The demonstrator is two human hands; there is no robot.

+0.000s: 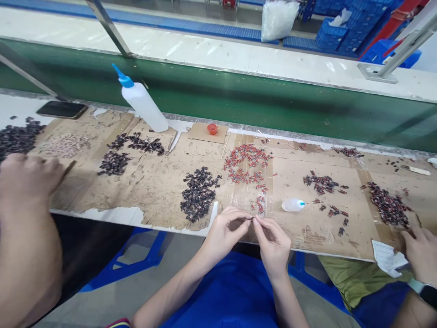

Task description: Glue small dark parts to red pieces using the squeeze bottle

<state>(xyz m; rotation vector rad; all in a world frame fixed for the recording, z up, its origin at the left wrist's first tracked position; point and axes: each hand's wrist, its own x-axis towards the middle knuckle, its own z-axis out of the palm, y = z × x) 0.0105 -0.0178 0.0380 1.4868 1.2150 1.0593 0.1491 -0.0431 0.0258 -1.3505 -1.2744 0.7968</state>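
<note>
My left hand and my right hand meet at the front edge of the cardboard-covered bench. Between their pinched fingertips is a tiny dark part, mostly hidden by the fingers. To the left of my hands lies a heap of small black parts. Just beyond my fingertips, small red parts with metallic ends spread out in a loose curve. A small white bottle with a blue tip lies on its side to the right of them.
Farther right are piles of black-and-red pieces. A large squeeze bottle, a red cup and a phone stand or lie toward the back. Co-workers' hands are at both sides. Behind runs a green belt.
</note>
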